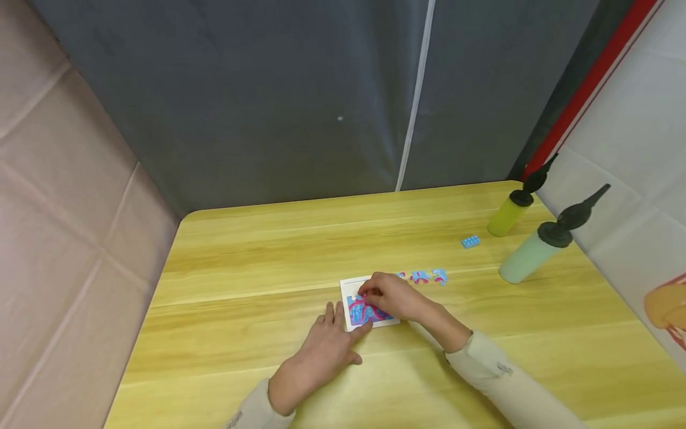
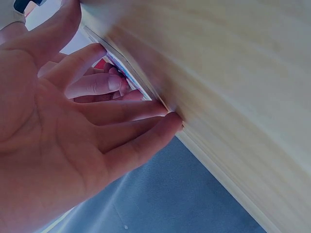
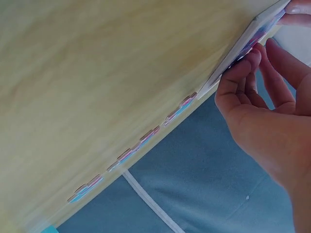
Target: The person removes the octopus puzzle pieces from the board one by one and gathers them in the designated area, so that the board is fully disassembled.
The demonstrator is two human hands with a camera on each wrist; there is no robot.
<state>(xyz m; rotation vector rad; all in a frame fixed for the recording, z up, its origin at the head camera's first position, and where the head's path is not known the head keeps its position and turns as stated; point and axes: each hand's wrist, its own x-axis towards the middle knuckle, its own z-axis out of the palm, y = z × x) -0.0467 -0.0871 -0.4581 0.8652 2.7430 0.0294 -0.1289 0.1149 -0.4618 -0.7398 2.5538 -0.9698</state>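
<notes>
A small jigsaw puzzle [image 1: 358, 311] in a white frame [image 1: 351, 283] lies on the table, its lower part filled with blue, pink and purple pieces. My left hand [image 1: 325, 347] rests at the frame's left and near edges, its fingers spread and mostly straight. Over the puzzle, my right hand [image 1: 393, 296] pinches a puzzle piece, mostly hidden by the fingers; a bit of red shows at its fingertips. In the right wrist view, that hand [image 3: 265, 109] has thumb and fingers close together at the puzzle's surface. Loose puzzle pieces [image 1: 420, 276] lie in a row right of the frame.
A blue toy building brick [image 1: 470, 242] lies farther back on the wooden table [image 1: 241, 286]. Toward the right edge are a yellow-green pump bottle [image 1: 505, 217] and a pale green pump bottle [image 1: 530, 257], both with black tops. A dark curtain [image 1: 268, 107] hangs behind the table.
</notes>
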